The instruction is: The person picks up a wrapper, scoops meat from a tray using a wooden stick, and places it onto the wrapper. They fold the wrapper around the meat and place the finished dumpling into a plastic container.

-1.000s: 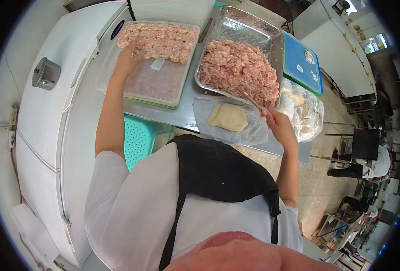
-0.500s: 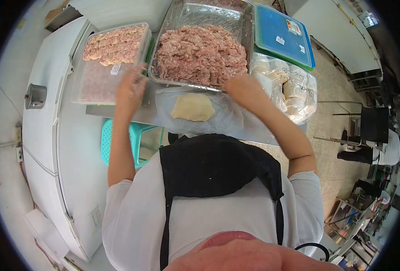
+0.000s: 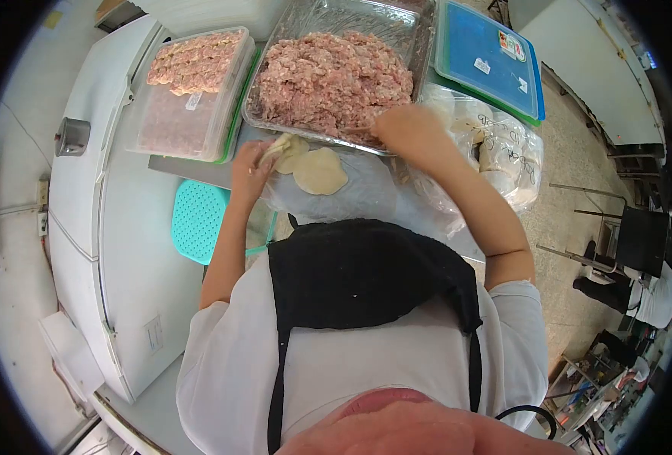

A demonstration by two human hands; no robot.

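My left hand (image 3: 251,168) pinches the edge of a thin dough wrapper (image 3: 284,152), lifted at the left of the other round wrappers (image 3: 322,173) on a plastic sheet (image 3: 358,189). At the front right edge of the metal tray (image 3: 351,144), my right hand (image 3: 406,129) is closed beside the ground meat (image 3: 332,83); what its fingers hold is hidden. Left of the tray, a clear plastic container (image 3: 170,129) bears rows of filled pieces (image 3: 199,62) at its far end.
Blue-lidded container (image 3: 480,53) and bagged wrappers (image 3: 503,155) lie right of the tray. A turquoise stool (image 3: 199,220) stands below the table at left, beside a white freezer (image 3: 131,250). A person (image 3: 651,296) is at the far right.
My left hand has moved from the filled pieces to the wrappers and taken hold of one, separating it from the stack. My right hand stays by the meat. The view has shifted.
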